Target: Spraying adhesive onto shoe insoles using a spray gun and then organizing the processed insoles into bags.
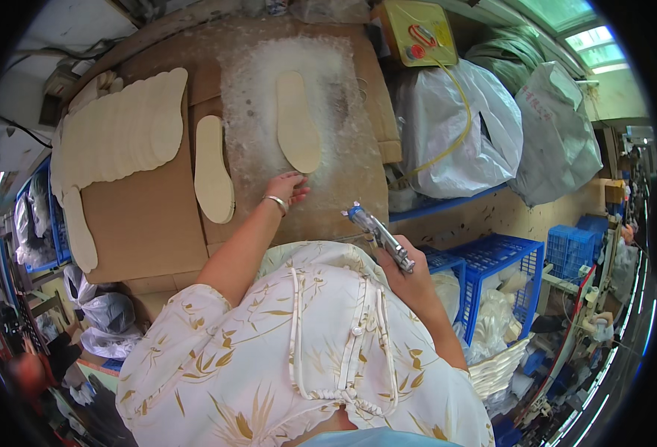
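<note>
A single cream insole (298,119) lies flat on a whitish, residue-coated sheet (250,74). Just below its rounded lower end is my left hand (291,188), palm turned inward and fingers stretched out loosely. No object shows in that hand, and I cannot tell whether a fingertip touches the insole's edge. My right hand (406,277) is wrapped round a silver spray gun (379,232) with a blue part near its nozzle, held off the table's front edge. Left of the sheet rests a small stack of insoles (213,170).
Many overlapping insoles (123,127) cover cardboard (142,231) at the left. A yellow canister (416,30) with a yellow hose (468,112) stands at the back right, near white plastic sacks (455,134). Blue crates (503,257) stand below, to my right.
</note>
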A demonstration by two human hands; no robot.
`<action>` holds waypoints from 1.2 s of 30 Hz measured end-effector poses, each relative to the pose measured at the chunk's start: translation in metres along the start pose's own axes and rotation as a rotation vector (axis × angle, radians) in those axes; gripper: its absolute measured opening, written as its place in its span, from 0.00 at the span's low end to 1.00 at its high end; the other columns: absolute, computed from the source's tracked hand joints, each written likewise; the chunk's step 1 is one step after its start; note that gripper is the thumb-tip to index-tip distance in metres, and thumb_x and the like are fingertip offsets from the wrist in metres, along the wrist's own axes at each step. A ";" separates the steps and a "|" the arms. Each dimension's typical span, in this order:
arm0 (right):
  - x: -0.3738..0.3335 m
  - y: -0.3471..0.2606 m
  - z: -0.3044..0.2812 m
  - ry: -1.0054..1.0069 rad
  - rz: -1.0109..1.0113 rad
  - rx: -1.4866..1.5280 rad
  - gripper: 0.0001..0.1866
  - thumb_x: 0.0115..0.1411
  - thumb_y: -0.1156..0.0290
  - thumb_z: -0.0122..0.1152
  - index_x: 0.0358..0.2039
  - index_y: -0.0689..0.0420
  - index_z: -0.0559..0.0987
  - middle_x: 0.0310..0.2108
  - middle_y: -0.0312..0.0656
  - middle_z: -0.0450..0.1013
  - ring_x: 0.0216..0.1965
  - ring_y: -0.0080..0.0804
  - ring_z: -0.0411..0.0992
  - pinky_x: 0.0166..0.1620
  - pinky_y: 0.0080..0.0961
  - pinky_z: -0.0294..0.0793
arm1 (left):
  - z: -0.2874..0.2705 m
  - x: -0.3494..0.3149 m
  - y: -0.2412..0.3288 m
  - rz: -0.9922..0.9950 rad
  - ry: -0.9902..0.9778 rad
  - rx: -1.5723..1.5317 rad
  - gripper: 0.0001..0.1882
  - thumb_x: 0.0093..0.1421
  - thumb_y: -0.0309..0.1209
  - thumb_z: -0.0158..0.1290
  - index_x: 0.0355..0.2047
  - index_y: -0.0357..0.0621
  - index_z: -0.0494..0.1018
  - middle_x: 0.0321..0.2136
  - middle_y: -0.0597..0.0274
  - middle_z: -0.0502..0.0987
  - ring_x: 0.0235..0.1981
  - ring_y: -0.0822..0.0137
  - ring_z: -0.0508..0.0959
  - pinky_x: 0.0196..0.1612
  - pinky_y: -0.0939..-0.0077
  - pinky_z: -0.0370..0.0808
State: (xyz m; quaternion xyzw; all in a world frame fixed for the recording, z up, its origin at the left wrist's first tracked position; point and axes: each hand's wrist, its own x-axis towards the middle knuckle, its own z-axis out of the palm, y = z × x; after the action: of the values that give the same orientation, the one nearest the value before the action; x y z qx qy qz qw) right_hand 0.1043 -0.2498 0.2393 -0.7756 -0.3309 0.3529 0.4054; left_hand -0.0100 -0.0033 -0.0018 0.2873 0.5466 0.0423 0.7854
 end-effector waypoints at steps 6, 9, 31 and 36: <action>0.002 0.013 -0.004 0.073 0.073 -0.018 0.10 0.59 0.68 0.61 0.34 0.61 0.74 0.20 0.43 0.70 0.20 0.26 0.64 0.28 0.23 0.67 | 0.003 -0.001 0.007 0.012 -0.001 -0.009 0.14 0.59 0.27 0.51 0.46 0.42 0.69 0.38 0.61 0.78 0.29 0.66 0.80 0.27 0.75 0.77; -0.001 0.004 -0.004 -0.003 0.033 0.002 0.10 0.59 0.68 0.61 0.34 0.61 0.74 0.20 0.43 0.70 0.20 0.26 0.64 0.28 0.24 0.67 | 0.001 0.000 0.007 0.002 -0.043 0.006 0.14 0.61 0.27 0.49 0.48 0.44 0.66 0.40 0.60 0.77 0.31 0.65 0.80 0.30 0.75 0.78; 0.016 0.005 -0.009 0.101 -0.110 0.039 0.10 0.60 0.72 0.58 0.41 0.62 0.74 0.21 0.40 0.70 0.21 0.25 0.65 0.28 0.22 0.67 | 0.021 0.004 0.006 0.162 0.103 -0.228 0.14 0.61 0.32 0.52 0.45 0.40 0.70 0.34 0.59 0.78 0.30 0.67 0.80 0.29 0.77 0.77; 0.012 0.008 -0.013 0.070 0.126 0.115 0.10 0.62 0.73 0.55 0.42 0.63 0.75 0.26 0.33 0.71 0.27 0.17 0.65 0.32 0.18 0.67 | 0.024 -0.029 0.028 0.319 0.243 -0.180 0.16 0.58 0.30 0.54 0.47 0.38 0.72 0.33 0.60 0.79 0.28 0.70 0.80 0.26 0.80 0.76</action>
State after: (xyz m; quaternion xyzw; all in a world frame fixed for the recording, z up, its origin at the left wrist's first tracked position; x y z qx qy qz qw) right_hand 0.1229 -0.2493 0.2342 -0.7824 -0.2462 0.3687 0.4374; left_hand 0.0068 -0.0012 0.0423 0.2918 0.5788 0.2491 0.7196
